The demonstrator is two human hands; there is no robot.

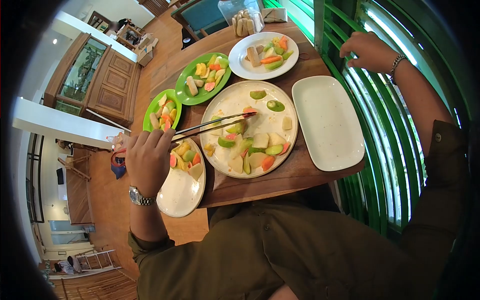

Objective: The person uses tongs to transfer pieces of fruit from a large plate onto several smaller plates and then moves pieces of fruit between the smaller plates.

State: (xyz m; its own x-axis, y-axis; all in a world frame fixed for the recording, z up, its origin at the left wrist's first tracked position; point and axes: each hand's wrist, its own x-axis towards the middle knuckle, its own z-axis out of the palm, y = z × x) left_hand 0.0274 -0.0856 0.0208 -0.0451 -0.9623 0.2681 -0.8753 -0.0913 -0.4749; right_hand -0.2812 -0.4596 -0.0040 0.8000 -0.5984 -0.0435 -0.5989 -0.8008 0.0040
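Observation:
My left hand (150,160), with a watch at the wrist, is closed around a pair of long metal tongs (212,126). The tongs reach over a large round cream plate (207,107). Their dark tips touch or lie just beside a pink fruit piece (249,110); I cannot tell whether they grip it. Cut fruit (260,140) in green, white and orange lies mostly on the plate's near half. My right hand (369,51), with a bracelet, holds nothing. Its fingers are loosely bent and apart, by the green window slats (345,75).
Right of the round plate is a white rectangular plate (327,125). Fruit portions sit on a white oval plate (180,195), two green plates (192,95) and a white plate (240,70). A clear jar (241,17) stands at the wooden table's (240,190) far end.

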